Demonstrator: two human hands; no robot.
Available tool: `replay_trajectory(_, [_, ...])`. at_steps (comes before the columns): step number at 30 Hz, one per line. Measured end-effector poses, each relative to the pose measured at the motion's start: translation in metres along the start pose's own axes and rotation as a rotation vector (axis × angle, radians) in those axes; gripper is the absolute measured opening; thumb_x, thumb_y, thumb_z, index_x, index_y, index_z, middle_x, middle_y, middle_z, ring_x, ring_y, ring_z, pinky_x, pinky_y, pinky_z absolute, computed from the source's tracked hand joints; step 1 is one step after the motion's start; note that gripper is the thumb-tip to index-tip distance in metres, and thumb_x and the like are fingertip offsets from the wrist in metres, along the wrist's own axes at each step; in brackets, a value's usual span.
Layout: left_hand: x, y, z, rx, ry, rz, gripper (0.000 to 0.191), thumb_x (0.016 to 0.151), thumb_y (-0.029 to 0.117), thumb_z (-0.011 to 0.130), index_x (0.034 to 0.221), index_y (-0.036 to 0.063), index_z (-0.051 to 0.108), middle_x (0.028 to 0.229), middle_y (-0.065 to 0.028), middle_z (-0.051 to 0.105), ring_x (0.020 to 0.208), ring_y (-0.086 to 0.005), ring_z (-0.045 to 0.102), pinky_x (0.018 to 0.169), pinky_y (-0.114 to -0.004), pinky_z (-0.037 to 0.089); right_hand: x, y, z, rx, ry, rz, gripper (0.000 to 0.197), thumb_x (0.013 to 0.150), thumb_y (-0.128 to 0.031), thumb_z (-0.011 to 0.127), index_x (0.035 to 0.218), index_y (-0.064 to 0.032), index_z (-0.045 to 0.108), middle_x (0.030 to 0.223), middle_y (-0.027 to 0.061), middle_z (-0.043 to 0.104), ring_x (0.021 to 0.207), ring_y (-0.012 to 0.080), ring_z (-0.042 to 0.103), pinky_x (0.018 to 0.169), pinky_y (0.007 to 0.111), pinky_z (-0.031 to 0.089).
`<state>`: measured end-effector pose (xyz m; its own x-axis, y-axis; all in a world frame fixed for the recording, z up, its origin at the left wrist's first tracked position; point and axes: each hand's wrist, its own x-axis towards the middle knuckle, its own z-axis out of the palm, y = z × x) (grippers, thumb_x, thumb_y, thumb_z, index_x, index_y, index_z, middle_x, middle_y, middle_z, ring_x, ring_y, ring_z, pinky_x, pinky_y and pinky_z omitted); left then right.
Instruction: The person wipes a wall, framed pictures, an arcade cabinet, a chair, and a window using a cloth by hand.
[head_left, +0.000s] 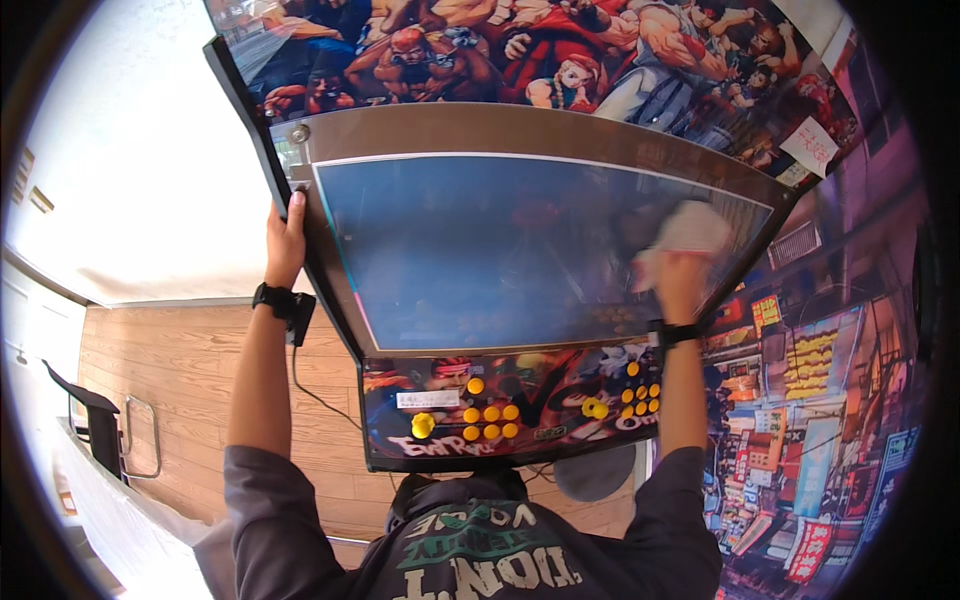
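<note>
In front of me stands an arcade cabinet with a large dark screen (480, 247) inside a brown bezel (465, 124). My left hand (288, 238) grips the black side edge (251, 127) of the cabinet, its thumb lying on the bezel. Over at the right part of the screen, my right hand (681, 274) holds a pale cloth (696, 229) against the glass. Hand and cloth are blurred, and the cloth hides the fingers. Below the screen is a printed control panel (540, 420) with a yellow joystick (422, 425) and yellow buttons (491, 414); my right forearm covers its right end.
Printed fighter artwork (465, 60) fills the top panel, with a paper note (810, 146) taped at its right. A street-scene wall print (787, 420) runs along the right. A round grey stool seat (596, 472) sits under the panel. A black chair (97, 420) stands far left.
</note>
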<state>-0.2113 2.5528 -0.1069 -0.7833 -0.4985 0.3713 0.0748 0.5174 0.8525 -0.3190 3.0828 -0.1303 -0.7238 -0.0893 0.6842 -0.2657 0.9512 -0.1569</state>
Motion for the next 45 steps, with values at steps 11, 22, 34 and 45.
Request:
replay_trajectory(11, [0.005, -0.01, -0.002, 0.039, -0.071, -0.108, 0.049, 0.089, 0.041, 0.043, 0.103, -0.0056, 0.051, 0.092, -0.0104, 0.057, 0.086, -0.0176, 0.05, 0.078, -0.029, 0.039, -0.097, 0.178, 0.097, 0.012, 0.159, 0.638, 0.032, 0.082, -0.02, 0.039, 0.077, 0.0086, 0.053, 0.079, 0.0226, 0.056, 0.075, 0.0314, 0.051, 0.067, 0.041, 0.038])
replay_trajectory(22, [0.005, 0.004, 0.007, -0.001, -0.037, 0.011, 0.05, 0.088, 0.041, 0.044, 0.112, -0.0027, 0.047, 0.099, -0.0149, 0.058, 0.093, -0.0238, 0.052, 0.084, -0.031, 0.038, -0.137, -0.327, 0.087, 0.604, -0.691, -0.485, 0.025, 0.079, -0.008, 0.045, 0.103, -0.0078, 0.054, 0.112, 0.0122, 0.052, 0.108, 0.0271, 0.044, 0.09, 0.04, 0.035])
replay_trajectory(34, [-0.002, 0.01, -0.005, 0.047, 0.036, -0.003, 0.047, 0.088, 0.039, 0.046, 0.108, -0.0038, 0.049, 0.096, -0.0154, 0.059, 0.09, -0.0237, 0.053, 0.082, -0.031, 0.039, -0.111, -0.03, 0.061, 0.183, -0.03, -0.234, 0.052, 0.08, -0.035, 0.05, 0.115, 0.0034, 0.042, 0.123, 0.024, 0.037, 0.12, 0.036, 0.032, 0.1, 0.05, 0.021])
replay_trajectory(45, [0.006, -0.01, 0.001, 0.072, 0.006, -0.013, 0.054, 0.087, 0.044, 0.045, 0.11, -0.0049, 0.05, 0.101, -0.0154, 0.058, 0.095, -0.0236, 0.052, 0.086, -0.032, 0.038, -0.168, 0.198, 0.119, -0.259, -0.579, 0.311, 0.025, 0.067, -0.025, 0.061, 0.082, -0.0041, 0.058, 0.081, 0.0125, 0.062, 0.078, 0.0284, 0.058, 0.068, 0.04, 0.044])
